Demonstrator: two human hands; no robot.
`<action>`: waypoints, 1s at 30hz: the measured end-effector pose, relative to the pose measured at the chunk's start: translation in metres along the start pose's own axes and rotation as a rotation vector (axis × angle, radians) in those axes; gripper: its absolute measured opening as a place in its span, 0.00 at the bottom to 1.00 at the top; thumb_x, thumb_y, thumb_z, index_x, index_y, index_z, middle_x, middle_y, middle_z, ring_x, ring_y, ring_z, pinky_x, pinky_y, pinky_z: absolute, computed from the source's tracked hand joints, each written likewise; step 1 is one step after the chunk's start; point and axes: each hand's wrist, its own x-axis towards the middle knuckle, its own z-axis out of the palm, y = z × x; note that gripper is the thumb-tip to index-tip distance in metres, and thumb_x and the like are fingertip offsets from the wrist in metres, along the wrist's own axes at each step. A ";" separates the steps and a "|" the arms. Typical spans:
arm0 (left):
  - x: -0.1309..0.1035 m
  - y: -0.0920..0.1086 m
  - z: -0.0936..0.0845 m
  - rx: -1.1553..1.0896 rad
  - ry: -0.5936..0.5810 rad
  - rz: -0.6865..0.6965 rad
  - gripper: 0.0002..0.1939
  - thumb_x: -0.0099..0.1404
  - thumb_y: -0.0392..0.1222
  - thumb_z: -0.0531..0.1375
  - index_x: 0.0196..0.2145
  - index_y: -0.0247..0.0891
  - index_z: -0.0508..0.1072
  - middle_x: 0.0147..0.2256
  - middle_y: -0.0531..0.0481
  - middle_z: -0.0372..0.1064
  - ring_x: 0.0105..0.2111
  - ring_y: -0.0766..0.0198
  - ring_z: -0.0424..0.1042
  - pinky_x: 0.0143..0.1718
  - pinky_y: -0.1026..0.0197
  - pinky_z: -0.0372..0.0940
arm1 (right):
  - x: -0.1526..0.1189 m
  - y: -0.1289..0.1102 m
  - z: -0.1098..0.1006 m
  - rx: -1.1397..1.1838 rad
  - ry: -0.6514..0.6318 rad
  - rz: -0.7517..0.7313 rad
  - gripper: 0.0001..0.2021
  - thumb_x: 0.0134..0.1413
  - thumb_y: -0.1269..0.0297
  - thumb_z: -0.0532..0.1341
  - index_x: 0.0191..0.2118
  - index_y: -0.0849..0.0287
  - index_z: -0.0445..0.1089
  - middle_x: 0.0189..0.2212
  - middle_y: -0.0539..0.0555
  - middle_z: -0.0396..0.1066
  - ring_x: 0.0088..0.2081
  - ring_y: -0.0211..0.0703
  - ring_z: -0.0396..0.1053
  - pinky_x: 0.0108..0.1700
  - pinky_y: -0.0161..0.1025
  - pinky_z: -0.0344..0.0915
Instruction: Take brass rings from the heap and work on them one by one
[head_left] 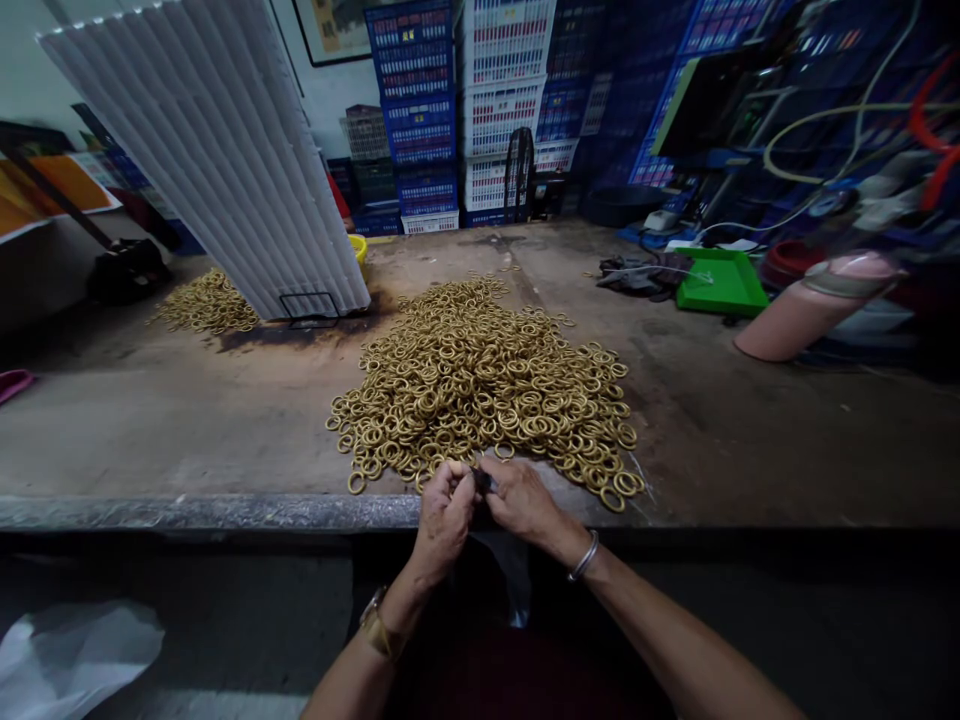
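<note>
A wide heap of brass-coloured rings (480, 380) lies on the wooden table (720, 430), spreading close to its front edge. Just in front of the heap, my left hand (448, 510) and my right hand (523, 500) meet over the table edge. The fingers of both are closed around a small dark object (482, 481) between them, too small and shaded to name. A watch is on my left wrist and a silver bangle on my right.
A tall corrugated white panel (225, 150) leans at the back left beside a smaller ring pile (208, 303). At the right are a green tray (721, 282) and a pink bottle (814, 308). Stacked crates (420, 130) stand behind. A plastic bag (75, 655) lies low left.
</note>
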 end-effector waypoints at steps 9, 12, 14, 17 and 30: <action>-0.012 0.007 -0.003 -0.025 -0.067 0.011 0.12 0.56 0.48 0.58 0.26 0.37 0.63 0.19 0.56 0.58 0.16 0.74 0.53 0.17 0.70 0.49 | 0.009 0.006 -0.005 -0.003 0.005 0.106 0.08 0.50 0.68 0.51 0.34 0.59 0.66 0.27 0.53 0.70 0.28 0.38 0.64 0.28 0.33 0.50; -0.013 0.010 -0.002 -0.168 -0.125 -0.085 0.14 0.55 0.51 0.58 0.27 0.37 0.61 0.19 0.58 0.58 0.14 0.76 0.51 0.15 0.71 0.46 | 0.014 0.003 -0.006 0.247 0.086 0.132 0.09 0.52 0.65 0.50 0.29 0.60 0.66 0.23 0.52 0.68 0.25 0.36 0.62 0.27 0.32 0.53; -0.010 0.010 -0.002 -0.266 -0.119 -0.153 0.15 0.54 0.52 0.58 0.28 0.38 0.60 0.20 0.58 0.59 0.13 0.77 0.50 0.13 0.72 0.44 | 0.015 -0.001 -0.006 0.527 0.088 0.186 0.11 0.51 0.64 0.50 0.26 0.60 0.65 0.20 0.50 0.65 0.22 0.34 0.60 0.25 0.31 0.53; -0.006 0.009 -0.004 -0.362 -0.106 -0.202 0.15 0.54 0.50 0.59 0.28 0.38 0.58 0.22 0.58 0.60 0.13 0.78 0.51 0.12 0.73 0.43 | 0.011 -0.006 -0.002 0.914 -0.076 0.297 0.12 0.51 0.58 0.49 0.25 0.60 0.62 0.15 0.45 0.59 0.14 0.29 0.51 0.17 0.29 0.48; -0.008 -0.002 -0.011 -0.400 -0.051 -0.272 0.15 0.52 0.47 0.61 0.29 0.37 0.59 0.25 0.55 0.63 0.16 0.78 0.55 0.13 0.74 0.42 | 0.007 -0.007 0.002 0.705 0.192 0.065 0.09 0.49 0.63 0.53 0.24 0.61 0.65 0.21 0.48 0.63 0.25 0.33 0.59 0.31 0.31 0.57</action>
